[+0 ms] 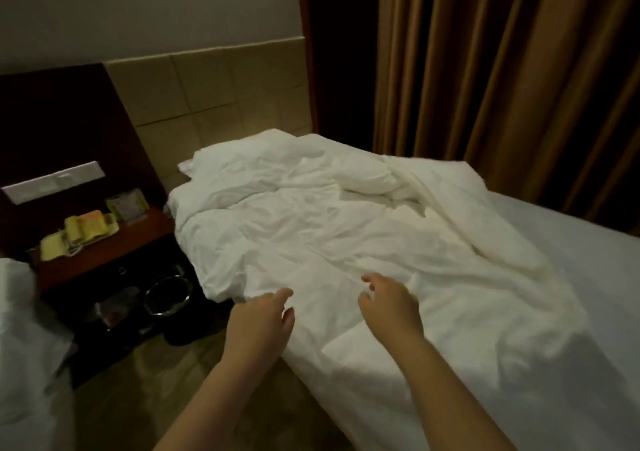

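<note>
Bed [571, 242] under rumpled white duvet [329, 235]

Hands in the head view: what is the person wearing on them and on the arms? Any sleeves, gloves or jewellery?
The left hand and right hand are bare: no gloves, rings, watch or bands show. No sleeves show either, down to the bottom edge of the picture. The view is dim and soft, so a thin ring on the fingers could go unseen.

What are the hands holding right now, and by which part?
Nothing: the left hand and right hand reach open over the white duvet.
</note>
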{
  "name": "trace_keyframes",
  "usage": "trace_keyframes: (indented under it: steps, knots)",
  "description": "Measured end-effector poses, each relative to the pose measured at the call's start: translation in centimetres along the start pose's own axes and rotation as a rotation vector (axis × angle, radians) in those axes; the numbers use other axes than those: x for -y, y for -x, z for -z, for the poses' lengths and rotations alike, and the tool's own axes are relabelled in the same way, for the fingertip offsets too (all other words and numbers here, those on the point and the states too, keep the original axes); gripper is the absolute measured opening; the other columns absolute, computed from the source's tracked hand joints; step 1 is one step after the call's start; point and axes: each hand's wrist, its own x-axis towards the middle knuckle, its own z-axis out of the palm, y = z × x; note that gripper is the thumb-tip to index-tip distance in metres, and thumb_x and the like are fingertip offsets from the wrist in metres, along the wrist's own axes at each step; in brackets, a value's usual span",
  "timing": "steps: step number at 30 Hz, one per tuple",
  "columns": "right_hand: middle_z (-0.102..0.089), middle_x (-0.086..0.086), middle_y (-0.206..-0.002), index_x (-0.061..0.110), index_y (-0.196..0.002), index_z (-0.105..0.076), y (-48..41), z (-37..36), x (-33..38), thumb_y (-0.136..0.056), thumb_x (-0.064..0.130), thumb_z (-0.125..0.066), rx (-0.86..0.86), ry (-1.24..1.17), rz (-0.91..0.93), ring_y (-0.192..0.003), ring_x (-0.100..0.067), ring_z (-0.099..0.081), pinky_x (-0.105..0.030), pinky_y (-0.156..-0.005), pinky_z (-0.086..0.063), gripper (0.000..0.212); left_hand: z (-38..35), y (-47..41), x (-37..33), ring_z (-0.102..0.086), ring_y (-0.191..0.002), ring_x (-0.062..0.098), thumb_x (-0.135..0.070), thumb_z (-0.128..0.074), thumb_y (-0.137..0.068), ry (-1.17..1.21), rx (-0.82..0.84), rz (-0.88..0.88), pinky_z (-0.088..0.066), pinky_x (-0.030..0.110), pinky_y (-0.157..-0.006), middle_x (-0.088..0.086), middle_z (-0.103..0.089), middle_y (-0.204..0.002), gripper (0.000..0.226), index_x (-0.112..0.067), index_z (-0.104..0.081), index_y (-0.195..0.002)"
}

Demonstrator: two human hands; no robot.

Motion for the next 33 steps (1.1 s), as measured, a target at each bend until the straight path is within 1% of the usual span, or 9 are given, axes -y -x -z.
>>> trace_keyframes:
  steps: [7, 12, 17, 19, 22, 23, 29, 31, 33]
  knots:
    - [-0.053, -0.002, -0.134, 0.023, -0.14, -0.042, -18.2, -5.3, 10.4, -0.094, 0.026, -0.044, 0.126, 0.042, 0.2, -0.122, -0.022, -0.048, -0.037, -0.1, -0.036, 0.046, -0.7, -16.3, 8.4, -0.057, -0.107, 0.015, -0.042, -0.037, -0.098, -0.02, -0.042, 0.149, -0.045, 0.033, -0.091, -0.007, -0.059, -0.122, 0.044, -0.031, -0.039, -0.14]
    - [-0.047, -0.002, -0.139, 0.026, -0.143, -0.034, -30.2, -14.3, 12.9, -0.093, 0.037, -0.046, 0.191, 0.178, 0.142, -0.126, -0.023, -0.044, -0.038, -0.099, -0.036, 0.053, -7.5, -29.0, 17.5, -0.051, -0.112, 0.017, -0.045, -0.034, -0.098, -0.137, 0.123, 0.058, -0.038, 0.033, -0.092, -0.006, -0.053, -0.128, 0.051, -0.029, -0.028, -0.146]
    - [-0.014, -0.007, -0.157, 0.032, -0.151, 0.003, -37.8, -28.5, 14.3, -0.071, 0.07, -0.063, 0.764, 0.165, -0.155, -0.141, -0.033, -0.021, -0.05, -0.113, -0.024, 0.111, -15.9, -40.2, 28.2, -0.042, -0.127, 0.024, -0.055, -0.037, -0.094, -0.219, 0.415, -0.01, -0.035, 0.039, -0.1, 0.001, -0.035, -0.147, 0.07, -0.029, -0.007, -0.152]
    - [-0.017, -0.008, -0.154, 0.03, -0.151, 0.003, -37.5, -32.7, 15.0, -0.075, 0.062, -0.065, 0.923, 0.295, -0.206, -0.14, -0.033, -0.024, -0.051, -0.111, -0.026, 0.107, -17.6, -42.5, 31.2, -0.04, -0.128, 0.026, -0.057, -0.036, -0.093, -0.23, 0.491, -0.03, -0.035, 0.04, -0.099, 0.002, -0.032, -0.149, 0.074, -0.028, -0.002, -0.152]
    - [-0.049, -0.008, -0.134, 0.016, -0.139, -0.038, -37.3, -35.0, 15.8, -0.099, 0.022, -0.041, 0.725, 0.482, -0.088, -0.122, -0.027, -0.049, -0.039, -0.101, -0.038, 0.041, -19.1, -44.2, 33.1, -0.037, -0.13, 0.028, -0.061, -0.036, -0.092, -0.192, 0.639, -0.087, -0.033, 0.04, -0.1, 0.004, -0.027, -0.152, 0.078, -0.028, 0.003, -0.152]
    - [-0.055, -0.008, -0.129, 0.013, -0.13, -0.048, -38.1, -34.9, 15.9, -0.101, 0.015, -0.034, 0.674, 0.494, -0.068, -0.118, -0.025, -0.054, -0.036, -0.099, -0.04, 0.032, -19.9, -44.6, 33.2, -0.036, -0.131, 0.028, -0.063, -0.037, -0.091, -0.168, 0.687, -0.139, -0.032, 0.04, -0.1, 0.004, -0.025, -0.153, 0.08, -0.03, 0.004, -0.152]
    - [-0.065, -0.007, -0.113, 0.014, -0.102, -0.065, -45.7, -28.5, 16.4, -0.093, 0.015, -0.044, 0.416, 0.348, -0.231, -0.104, -0.026, -0.06, -0.027, -0.084, -0.045, 0.023, -21.4, -46.6, 28.4, -0.031, -0.135, 0.027, -0.072, -0.054, -0.076, 0.013, 0.794, -0.377, -0.031, 0.044, -0.106, 0.002, -0.021, -0.155, 0.103, -0.032, 0.004, -0.151]
    - [-0.065, -0.009, -0.112, 0.011, -0.102, -0.066, -48.1, -24.3, 16.8, -0.089, 0.014, -0.048, 0.291, 0.297, -0.277, -0.104, -0.028, -0.059, -0.028, -0.083, -0.046, 0.023, -20.2, -48.4, 25.6, -0.042, -0.129, 0.028, -0.067, -0.052, -0.079, 0.108, 0.656, -0.454, -0.036, 0.044, -0.103, 0.009, -0.035, -0.148, 0.096, -0.026, -0.006, -0.152]
    - [-0.064, -0.012, -0.111, 0.009, -0.101, -0.066, -50.3, -18.8, 17.4, -0.087, 0.012, -0.05, 0.094, 0.262, -0.336, -0.104, -0.03, -0.059, -0.029, -0.079, -0.044, 0.021, -17.2, -51.5, 22.3, -0.062, -0.104, 0.034, -0.058, -0.037, -0.079, 0.331, 0.362, -0.46, -0.048, 0.043, -0.086, 0.019, -0.062, -0.118, 0.073, -0.017, -0.04, -0.139]
